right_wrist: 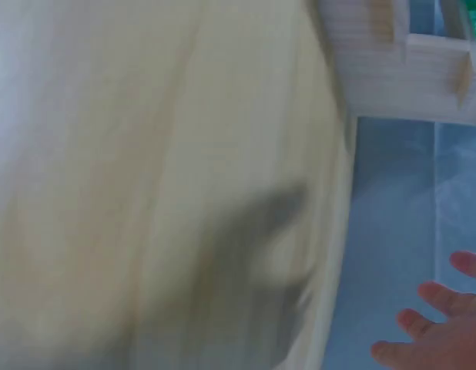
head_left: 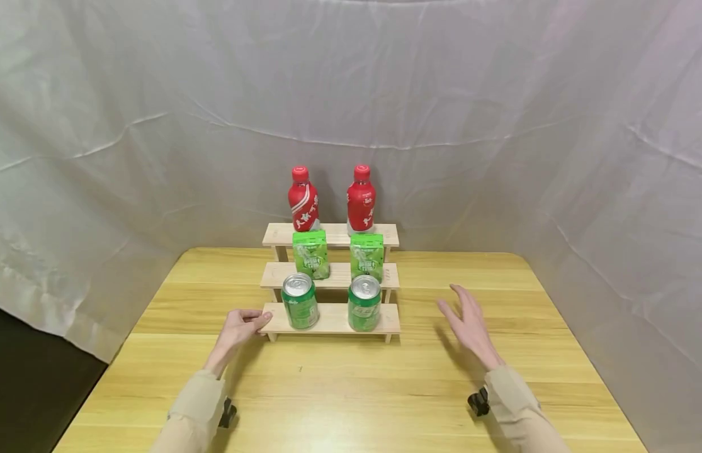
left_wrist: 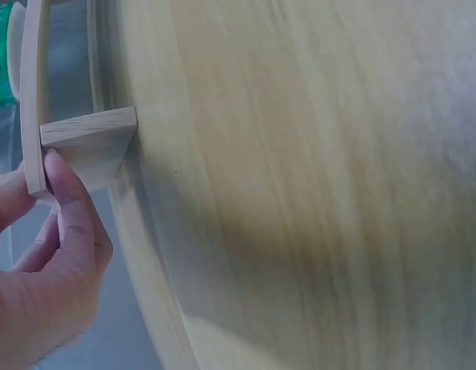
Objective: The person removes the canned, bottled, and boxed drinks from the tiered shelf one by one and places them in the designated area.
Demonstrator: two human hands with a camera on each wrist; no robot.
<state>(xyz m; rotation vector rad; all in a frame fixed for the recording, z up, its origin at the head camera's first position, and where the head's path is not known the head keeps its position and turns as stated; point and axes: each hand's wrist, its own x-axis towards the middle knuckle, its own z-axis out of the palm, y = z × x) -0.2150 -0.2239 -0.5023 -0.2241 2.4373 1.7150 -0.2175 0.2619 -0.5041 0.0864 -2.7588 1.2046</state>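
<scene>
A three-step wooden stand (head_left: 276, 274) sits toward the far side of the wooden surface (head_left: 339, 390), a little left of its middle, in front of a pale cloth (head_left: 351, 75). The loading looks complete, two drinks to each level: a left red bottle (head_left: 303, 204) and a right red bottle (head_left: 361, 204) at the top and far side, a left green carton (head_left: 311, 257) and a right green carton (head_left: 367, 257) in the middle, a left green can (head_left: 301, 305) and a right green can (head_left: 364, 306) on the lowest, near step (head_left: 333, 319). All six are upright, in two rough columns with a gap between.

The left hand (head_left: 240, 328) is closed on the left end of that lowest step, pinching the board from above and below. The right hand (head_left: 468, 321) is wide open with fingers spread, holding nothing, over the surface to the right of the stand and apart from it.

What seems left is small: any final straightening of the stand, then the left hand letting go.
</scene>
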